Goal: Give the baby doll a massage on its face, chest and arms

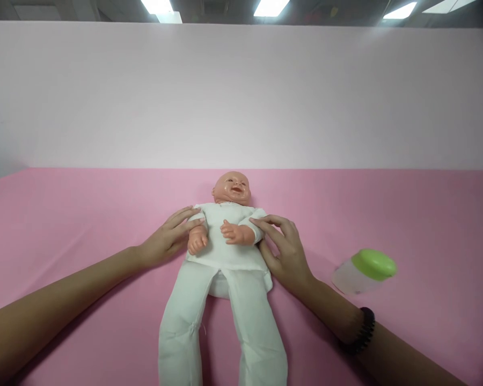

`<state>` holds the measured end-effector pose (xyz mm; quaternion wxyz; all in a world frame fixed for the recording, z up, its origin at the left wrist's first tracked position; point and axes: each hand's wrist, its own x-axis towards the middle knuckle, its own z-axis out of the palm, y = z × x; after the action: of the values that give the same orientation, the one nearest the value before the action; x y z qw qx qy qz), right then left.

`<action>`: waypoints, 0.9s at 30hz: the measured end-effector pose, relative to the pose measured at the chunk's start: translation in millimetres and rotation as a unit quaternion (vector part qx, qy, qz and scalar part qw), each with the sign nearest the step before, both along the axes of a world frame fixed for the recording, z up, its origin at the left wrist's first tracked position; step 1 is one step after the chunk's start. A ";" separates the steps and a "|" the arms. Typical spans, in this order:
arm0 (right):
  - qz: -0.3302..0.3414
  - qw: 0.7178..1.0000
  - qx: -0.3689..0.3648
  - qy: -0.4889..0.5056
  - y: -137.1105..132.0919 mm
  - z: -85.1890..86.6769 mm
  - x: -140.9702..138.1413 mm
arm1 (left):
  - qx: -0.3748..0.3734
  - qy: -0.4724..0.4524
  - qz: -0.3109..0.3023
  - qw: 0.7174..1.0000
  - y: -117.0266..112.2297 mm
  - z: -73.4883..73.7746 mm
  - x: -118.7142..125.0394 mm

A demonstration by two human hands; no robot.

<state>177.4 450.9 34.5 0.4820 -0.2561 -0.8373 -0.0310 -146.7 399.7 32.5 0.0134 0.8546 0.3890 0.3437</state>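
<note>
A baby doll [233, 244] in a white top and white trousers lies on its back, head away from me, with its forearms bent over its belly. From the left, my left hand [171, 236] has its long fingers over the doll's sleeve at the upper arm; its thumb side goes down beside the body. My right hand [284, 249] is at the opposite sleeve, fingertips on the cloth and thumb low against the doll's side. Both hands hold the doll lightly by its arms. The doll's feet are out of view.
A pink cloth surface [104, 209] spreads under the doll, with a pale upright panel [241, 96] behind it. To the right, a translucent bottle with a green cap [374, 264] lies tilted near my right forearm. A black coiled band [364, 329] circles my right wrist.
</note>
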 end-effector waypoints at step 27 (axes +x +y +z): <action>0.098 0.987 -0.124 0.042 3.8 -2.3 4.4 | -0.097 -0.092 0.016 0.991 0.1 4.5 1.9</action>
<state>181.8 454.8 32.1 0.4820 -0.2316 -0.8347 0.1314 -144.8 399.8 37.0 0.1266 0.8075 0.4312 0.3821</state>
